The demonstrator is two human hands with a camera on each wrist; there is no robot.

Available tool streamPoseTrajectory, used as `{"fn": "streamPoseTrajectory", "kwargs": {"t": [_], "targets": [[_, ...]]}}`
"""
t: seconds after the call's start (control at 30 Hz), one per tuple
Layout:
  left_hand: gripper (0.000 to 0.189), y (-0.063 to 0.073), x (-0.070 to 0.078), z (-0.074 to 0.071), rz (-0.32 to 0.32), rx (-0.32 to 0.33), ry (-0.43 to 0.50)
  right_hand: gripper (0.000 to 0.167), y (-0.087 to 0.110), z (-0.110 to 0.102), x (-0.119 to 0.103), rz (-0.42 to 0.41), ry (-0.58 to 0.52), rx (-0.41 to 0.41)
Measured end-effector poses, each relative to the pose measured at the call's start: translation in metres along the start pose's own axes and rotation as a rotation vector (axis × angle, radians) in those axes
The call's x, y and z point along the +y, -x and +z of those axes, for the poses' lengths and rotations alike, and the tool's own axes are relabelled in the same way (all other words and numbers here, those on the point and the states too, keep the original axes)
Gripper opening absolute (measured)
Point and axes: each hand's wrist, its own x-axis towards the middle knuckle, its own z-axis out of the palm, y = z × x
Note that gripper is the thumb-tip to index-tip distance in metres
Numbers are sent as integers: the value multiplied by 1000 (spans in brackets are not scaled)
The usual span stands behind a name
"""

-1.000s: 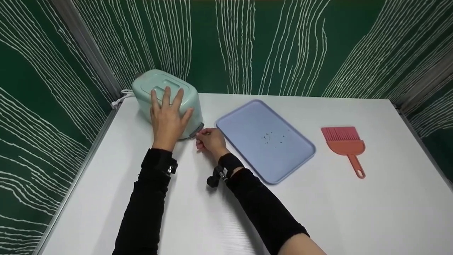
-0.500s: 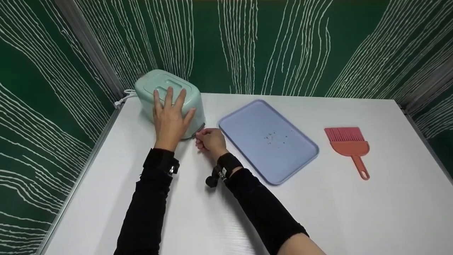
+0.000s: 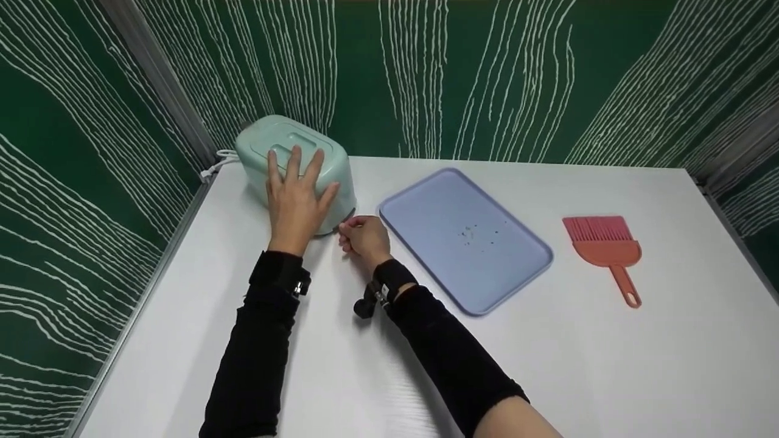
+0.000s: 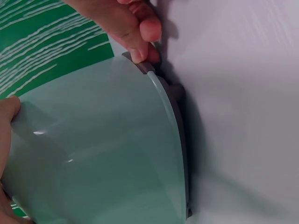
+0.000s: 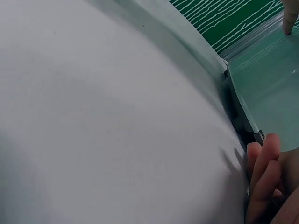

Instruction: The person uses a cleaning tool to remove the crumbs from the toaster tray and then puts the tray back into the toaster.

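Observation:
A mint-green toaster (image 3: 258,137), with a closed lid on top, stands at the back left of the white table. My left hand (image 3: 295,207) rests on it with fingers spread over the lid and front side. At the toaster's lower right end, my right hand (image 3: 367,237) has its fingers curled. In the left wrist view, thumb and fingers pinch the dark grey end of the crumb tray (image 4: 143,65), which lies nearly level with the base. Most of that tray is hidden inside the toaster.
A lavender-blue tray (image 3: 426,213) lies just right of my right hand, with dark crumbs (image 3: 475,234) on it. Farther right is an orange hand brush (image 3: 608,249) with pink bristles. A white cord (image 3: 220,162) lies behind the toaster; green walls (image 3: 359,79) enclose the table.
The crumb tray's grey end stuck out of the toaster base and has slid inward under my right fingers. My left hand stays on the toaster. The head view has shifted slightly.

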Motion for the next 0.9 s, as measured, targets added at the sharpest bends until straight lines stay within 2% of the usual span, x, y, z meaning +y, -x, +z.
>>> {"fn": "streamPoseTrajectory", "kwargs": {"t": [0.17,0.5,0.63,0.77,0.9], "targets": [[67,-2,4,1,21,3,-3,13,0,-4,-2,-15,8,6],[67,-3,6,0,-4,-17,9,15,5,-8,-4,-50,3,-39],[67,-1,5,1,-2,-1,28,14,5,-10,-3,-26,-5,-67],[66,2,2,2,5,37,47,12,7,-11,-3,-1,48,-93],[67,3,-1,3,-2,41,38,14,10,-15,-3,-32,160,-150]]}}
